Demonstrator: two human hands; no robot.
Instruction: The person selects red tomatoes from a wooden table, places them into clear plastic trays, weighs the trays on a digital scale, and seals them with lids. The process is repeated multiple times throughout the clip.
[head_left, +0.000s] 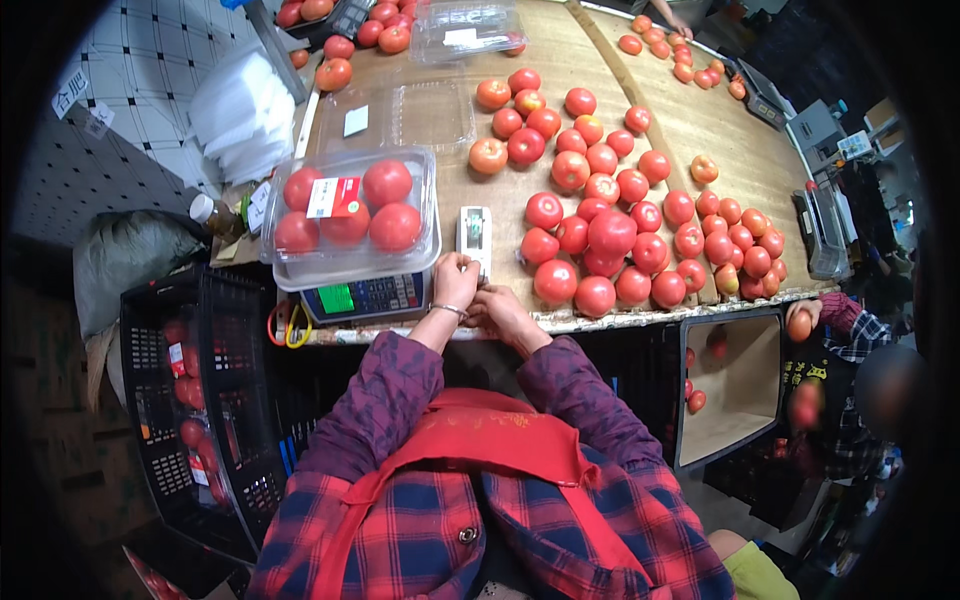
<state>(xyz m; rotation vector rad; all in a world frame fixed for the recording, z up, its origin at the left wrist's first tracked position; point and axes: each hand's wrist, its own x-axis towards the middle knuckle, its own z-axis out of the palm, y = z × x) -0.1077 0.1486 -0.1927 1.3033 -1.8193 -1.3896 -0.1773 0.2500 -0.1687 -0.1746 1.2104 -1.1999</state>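
My left hand (454, 283) is at the front end of a small white label printer (475, 229), its fingers bent and close together. Just to its right, my right hand (504, 311) curls its fingers near the same end, by the table's front edge. Whether either hand pinches a label is hidden by the fingers. Left of the printer, a digital scale (367, 296) with a lit green display carries a clear plastic box (427, 180). Large tomatoes (387, 181) fill this box, and a red and white label (334, 197) is on its lid.
Loose tomatoes (602, 187) cover the table's (465, 180) middle and right. An open clear box (431, 112) lies behind the scale. Scissors (291, 326) hang at the front edge. A black crate (202, 420) with packed boxes stands left. A co-worker's hand (804, 311) holds a tomato at right.
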